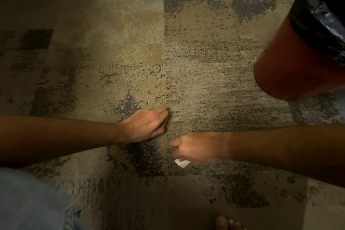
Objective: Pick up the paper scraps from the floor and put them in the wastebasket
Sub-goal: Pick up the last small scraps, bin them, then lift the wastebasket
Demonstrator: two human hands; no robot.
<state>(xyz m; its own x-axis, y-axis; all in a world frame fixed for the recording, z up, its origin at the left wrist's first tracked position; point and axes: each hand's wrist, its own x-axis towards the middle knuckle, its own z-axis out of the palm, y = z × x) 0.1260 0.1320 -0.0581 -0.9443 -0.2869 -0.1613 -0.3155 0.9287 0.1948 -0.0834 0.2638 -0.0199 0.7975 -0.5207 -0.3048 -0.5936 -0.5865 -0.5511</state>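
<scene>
We have our right hand [192, 148] curled closed around one white paper scrap [182, 163], a corner poking out below the fingers. Our left hand [147, 125] lies loosely open, knuckles up, on the carpet [112, 61], holding nothing we can see. A second tiny white fleck [202, 106] sits toward one o'clock. We should keep the pinch firm while swinging to the single wastebasket [298, 52] at two o'clock.

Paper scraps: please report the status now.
Left hand flat on carpet, grip empty. Right hand shut on paper scrap. Tiny scrap remains. Wastebasket path clear.
</scene>
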